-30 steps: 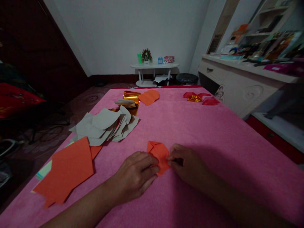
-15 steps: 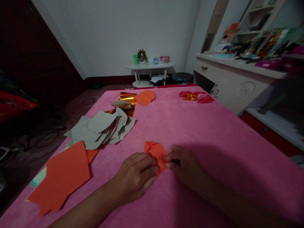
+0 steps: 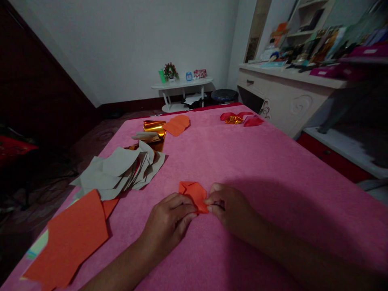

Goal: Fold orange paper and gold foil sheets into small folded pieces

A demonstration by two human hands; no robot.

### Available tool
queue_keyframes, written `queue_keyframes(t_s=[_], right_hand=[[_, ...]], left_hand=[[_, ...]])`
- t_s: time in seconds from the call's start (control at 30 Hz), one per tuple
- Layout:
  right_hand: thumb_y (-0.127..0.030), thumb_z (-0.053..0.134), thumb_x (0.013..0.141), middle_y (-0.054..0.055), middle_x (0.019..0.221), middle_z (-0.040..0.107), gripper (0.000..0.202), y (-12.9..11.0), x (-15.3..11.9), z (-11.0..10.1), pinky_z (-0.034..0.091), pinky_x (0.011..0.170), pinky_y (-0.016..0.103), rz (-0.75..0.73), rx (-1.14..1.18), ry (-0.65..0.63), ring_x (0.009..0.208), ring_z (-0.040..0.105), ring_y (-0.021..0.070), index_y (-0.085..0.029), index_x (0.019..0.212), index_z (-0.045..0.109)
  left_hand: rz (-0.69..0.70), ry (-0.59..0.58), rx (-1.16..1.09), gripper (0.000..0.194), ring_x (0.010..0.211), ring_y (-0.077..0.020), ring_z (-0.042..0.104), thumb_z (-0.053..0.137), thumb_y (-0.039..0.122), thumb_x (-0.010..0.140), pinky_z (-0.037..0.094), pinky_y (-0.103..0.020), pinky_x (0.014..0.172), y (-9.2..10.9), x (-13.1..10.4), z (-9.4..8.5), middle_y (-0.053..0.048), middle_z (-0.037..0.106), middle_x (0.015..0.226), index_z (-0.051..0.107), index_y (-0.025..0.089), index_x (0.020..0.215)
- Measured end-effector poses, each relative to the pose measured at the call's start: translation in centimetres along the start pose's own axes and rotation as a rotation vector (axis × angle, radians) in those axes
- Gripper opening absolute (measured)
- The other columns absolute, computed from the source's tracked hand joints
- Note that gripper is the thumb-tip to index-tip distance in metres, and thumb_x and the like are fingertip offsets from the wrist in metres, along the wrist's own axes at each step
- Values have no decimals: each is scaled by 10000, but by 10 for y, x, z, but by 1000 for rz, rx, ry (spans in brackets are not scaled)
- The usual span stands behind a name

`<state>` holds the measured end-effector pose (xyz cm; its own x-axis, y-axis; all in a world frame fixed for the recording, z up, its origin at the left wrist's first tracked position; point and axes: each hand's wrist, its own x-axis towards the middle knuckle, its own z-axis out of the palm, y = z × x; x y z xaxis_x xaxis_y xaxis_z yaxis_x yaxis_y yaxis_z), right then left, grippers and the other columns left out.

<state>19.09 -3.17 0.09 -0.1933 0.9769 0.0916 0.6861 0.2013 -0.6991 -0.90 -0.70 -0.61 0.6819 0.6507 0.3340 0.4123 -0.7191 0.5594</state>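
A small folded piece of orange paper (image 3: 197, 193) lies on the pink cloth between my two hands, with creased flaps at its upper left. My left hand (image 3: 171, 216) pinches its lower left edge, fingers pressed together. On the other side, my right hand (image 3: 228, 204) grips the right edge between thumb and forefinger. Large orange sheets (image 3: 72, 238) rest at the left, below a loose pile of grey-beige paper pieces (image 3: 118, 167).
Gold foil (image 3: 154, 127) and an orange cut-out (image 3: 177, 124) lie at the cloth's far left. Red pieces (image 3: 253, 120) with gold foil (image 3: 234, 120) lie far right. Beyond the pink cloth (image 3: 266, 161) stand a white side table (image 3: 182, 84) and a dresser (image 3: 287, 89).
The view has shifted slightly, so the surroundings appear further left. The fingers of my left hand have drawn closer together at the orange paper's lower edge, which now looks folded up.
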Motion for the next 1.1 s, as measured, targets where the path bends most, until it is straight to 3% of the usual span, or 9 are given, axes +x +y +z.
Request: queue_keyframes(t_s=[0.3, 0.6, 0.77, 0.97, 1.1], right_hand=[[-27, 576, 693, -37, 631, 494, 206, 0, 0, 0, 266, 541, 216, 17, -53, -8, 579, 452, 85, -155, 533, 556], [-27, 556, 711, -34, 645, 503, 222, 5, -2, 4, 266, 561, 228, -60, -86, 21, 614, 453, 87, -150, 532, 511], [-26, 548, 719, -34, 636, 491, 236, 5, -3, 5, 275, 574, 230, -64, -91, 32, 621, 452, 92, -153, 529, 488], [-44, 554, 721, -28, 640, 498, 228, 6, -1, 5, 269, 577, 235, -67, -98, 11, 624, 450, 94, -152, 531, 490], [-53, 570, 716, -25, 639, 501, 214, 7, -1, 5, 258, 576, 238, -52, -77, 2, 629, 451, 91, -148, 538, 497]], left_hand=[[-161, 30, -53, 114, 740, -162, 574, 568, 212, 850, 473, -290, 668, 4, 4, 2, -33, 629, 781, 672, 197, 805], [-259, 30, -21, 85, 682, -153, 576, 615, 215, 812, 476, -272, 632, 4, 10, 3, -12, 631, 728, 629, 186, 733], [-259, 12, -56, 205, 679, -145, 571, 514, 210, 880, 457, -264, 624, 5, 13, 1, -13, 620, 716, 614, 182, 703], [-230, -1, -30, 178, 749, -159, 590, 539, 241, 876, 471, -275, 676, 0, 10, 4, -30, 652, 800, 704, 232, 943], [-196, -42, 37, 221, 717, -153, 559, 525, 258, 887, 437, -263, 630, -2, 5, 6, -24, 598, 738, 703, 259, 1018]])
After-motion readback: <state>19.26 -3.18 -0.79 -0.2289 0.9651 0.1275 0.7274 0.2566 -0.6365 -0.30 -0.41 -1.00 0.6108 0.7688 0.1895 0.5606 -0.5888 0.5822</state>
